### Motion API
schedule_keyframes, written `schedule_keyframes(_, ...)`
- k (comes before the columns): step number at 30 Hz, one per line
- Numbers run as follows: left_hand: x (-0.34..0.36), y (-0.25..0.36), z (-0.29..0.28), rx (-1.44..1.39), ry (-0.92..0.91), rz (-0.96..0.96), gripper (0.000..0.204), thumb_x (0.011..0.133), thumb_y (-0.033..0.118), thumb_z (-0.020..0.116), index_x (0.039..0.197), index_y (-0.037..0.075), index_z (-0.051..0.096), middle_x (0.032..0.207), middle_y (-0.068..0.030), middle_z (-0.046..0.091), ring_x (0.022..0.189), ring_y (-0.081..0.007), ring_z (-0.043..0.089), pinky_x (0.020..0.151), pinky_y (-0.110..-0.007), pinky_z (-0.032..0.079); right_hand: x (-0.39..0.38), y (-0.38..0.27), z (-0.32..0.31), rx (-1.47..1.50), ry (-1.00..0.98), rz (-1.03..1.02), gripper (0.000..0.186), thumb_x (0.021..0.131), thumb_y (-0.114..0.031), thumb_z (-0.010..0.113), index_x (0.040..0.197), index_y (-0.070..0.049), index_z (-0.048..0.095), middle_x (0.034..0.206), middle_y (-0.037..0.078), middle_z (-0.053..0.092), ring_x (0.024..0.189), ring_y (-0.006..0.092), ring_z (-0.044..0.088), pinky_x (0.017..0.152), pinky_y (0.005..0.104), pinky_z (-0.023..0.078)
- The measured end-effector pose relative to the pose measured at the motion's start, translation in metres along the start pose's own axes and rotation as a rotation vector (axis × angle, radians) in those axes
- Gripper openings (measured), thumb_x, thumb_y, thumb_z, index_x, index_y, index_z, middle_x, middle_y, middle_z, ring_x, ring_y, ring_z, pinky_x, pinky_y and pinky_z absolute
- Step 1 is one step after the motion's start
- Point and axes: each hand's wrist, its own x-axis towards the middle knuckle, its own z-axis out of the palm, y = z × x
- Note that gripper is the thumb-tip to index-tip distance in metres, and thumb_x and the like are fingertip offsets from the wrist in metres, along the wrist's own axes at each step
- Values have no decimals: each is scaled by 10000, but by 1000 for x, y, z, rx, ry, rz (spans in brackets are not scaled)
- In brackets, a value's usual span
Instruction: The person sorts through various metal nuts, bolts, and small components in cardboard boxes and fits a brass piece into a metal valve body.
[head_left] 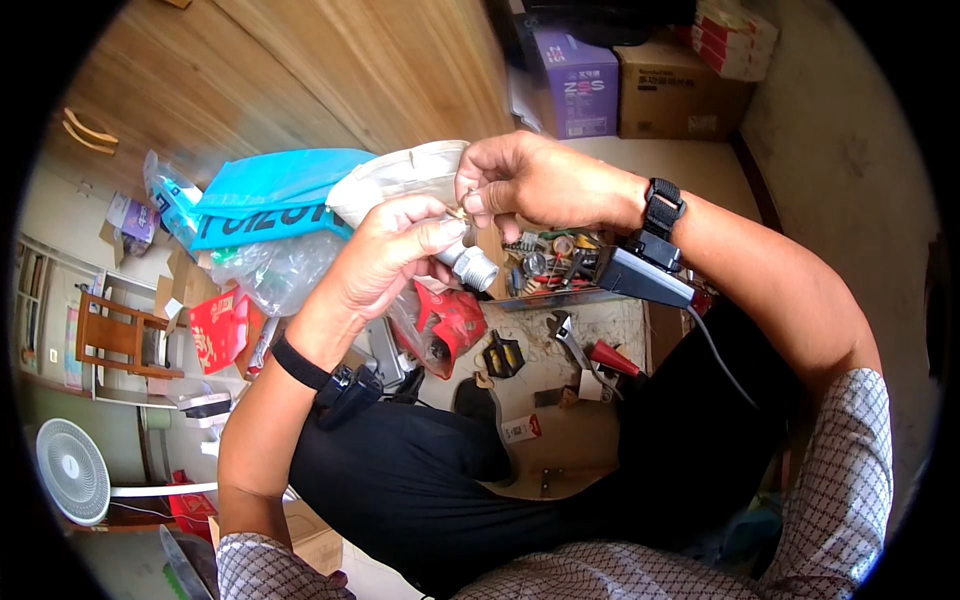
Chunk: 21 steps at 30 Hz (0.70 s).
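Note:
My left hand is closed around a grey threaded pipe fitting, whose threaded end sticks out below my fingers. My right hand is at the upper right of it, thumb and fingers pinched on a small pale piece too small to name, right beside my left thumb. Just behind my hands lies a whitish cloth or bag, next to a bright blue bag with dark lettering and a clear plastic bag.
Mixed tools fill a tray beyond my hands. A red bag, a pedal and an adjustable wrench lie below. Boxes stand at back right. A white fan and wooden chair are at left.

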Motion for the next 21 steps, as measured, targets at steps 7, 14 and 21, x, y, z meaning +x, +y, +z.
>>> schedule_keyframes(7, 2, 0, -1, 88, -3, -22, 274, 932, 234, 651, 1105, 24, 613, 937, -44, 667, 755, -105, 635, 640, -245, 526, -1, 0, 0, 55, 2, 186, 126, 979, -152, 563, 952, -46, 624, 791, 32, 622, 614, 95, 557, 495, 238, 383)
schedule_keyframes(14, 7, 1, 4, 68, 44, -19, 198, 947, 209, 648, 997, 18, 624, 861, -72, 672, 650, -113, 631, 593, -233, 529, 1, 8, -4, 201, -21, 130, 122, 1001, -174, 569, 996, -55, 596, 805, -8, 606, 579, 39, 537, 467, 189, 363)
schedule_keyframes(21, 9, -2, 0, -58, -32, -83, 312, 966, 278, 609, 1152, 28, 609, 978, -66, 675, 786, -148, 665, 631, -290, 554, 2, 6, -5, 139, -35, 185, 139, 1006, -197, 563, 965, -68, 593, 792, -20, 569, 623, 42, 540, 468, 194, 342)
